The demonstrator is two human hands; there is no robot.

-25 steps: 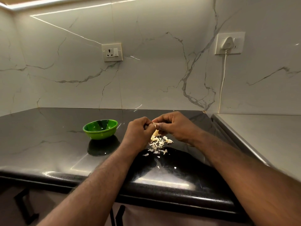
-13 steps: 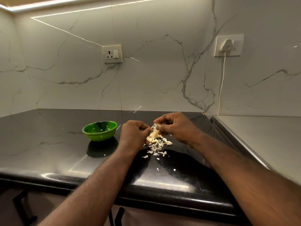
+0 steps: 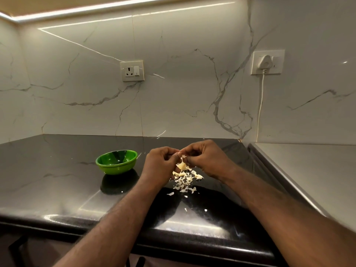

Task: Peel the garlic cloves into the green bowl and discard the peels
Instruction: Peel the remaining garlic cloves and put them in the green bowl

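My left hand [image 3: 160,165] and my right hand [image 3: 206,158] meet fingertip to fingertip above the black counter [image 3: 57,189]. Between them they pinch a small garlic clove [image 3: 182,157] with pale skin hanging from it; the clove itself is mostly hidden by the fingers. Below the hands lies a pile of garlic peels [image 3: 185,179], with a few flakes scattered toward the front edge. The green bowl [image 3: 116,161] stands to the left of my left hand; I can make out only small pale specks inside it.
A marble backsplash rises behind the counter with a wall socket [image 3: 132,70] and a plugged-in white cable [image 3: 261,97]. A grey steel surface [image 3: 312,170] adjoins the counter on the right. The counter's front edge [image 3: 134,234] runs close below my forearms.
Both hands stayed over the peel pile and kept working the clove; the fingers shifted slightly and a strip of skin now hangs lower between them.
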